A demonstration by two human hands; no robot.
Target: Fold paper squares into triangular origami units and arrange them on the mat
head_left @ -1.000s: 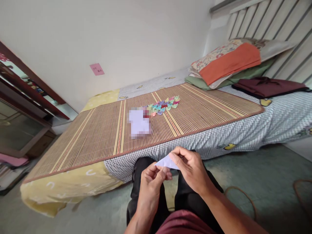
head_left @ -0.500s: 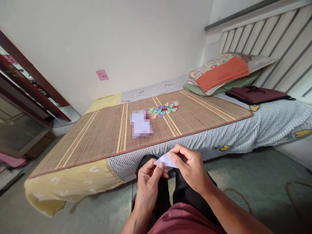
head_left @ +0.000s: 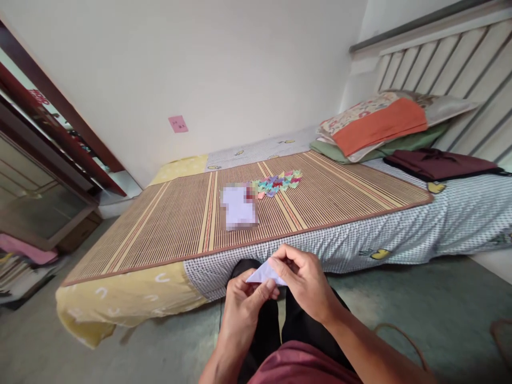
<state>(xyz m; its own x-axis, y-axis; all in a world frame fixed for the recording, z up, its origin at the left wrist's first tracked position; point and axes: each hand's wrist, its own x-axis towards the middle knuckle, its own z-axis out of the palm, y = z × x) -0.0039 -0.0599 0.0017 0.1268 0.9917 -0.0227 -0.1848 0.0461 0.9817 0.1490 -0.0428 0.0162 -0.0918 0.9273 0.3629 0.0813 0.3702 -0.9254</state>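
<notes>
Between my two hands is a small piece of pale lilac paper (head_left: 264, 272), folded to a triangle with its point toward the left. My left hand (head_left: 248, 298) pinches its lower edge, the thumb lying on the front face. At the paper's upper right, my right hand (head_left: 302, 277) grips it between thumb and fingers, hiding that end. Both hands are over my lap, close to the bed's front edge. On the woven mat (head_left: 176, 229) beyond them lie a blurred-out pale lilac stack (head_left: 240, 208) and a cluster of colourful folded paper pieces (head_left: 280, 182).
Pillows (head_left: 380, 128) with an orange cover are piled at the bed's right end, beside folded maroon clothing (head_left: 440, 162). A slatted headboard (head_left: 448, 74) stands behind them. A cabinet (head_left: 36, 192) is at the far left. A cord (head_left: 404, 341) lies on the floor at right.
The view has shifted a little, so the bed appears further right. My left thumb has slid right along the paper's lower edge, and the triangle shows more of its face.
</notes>
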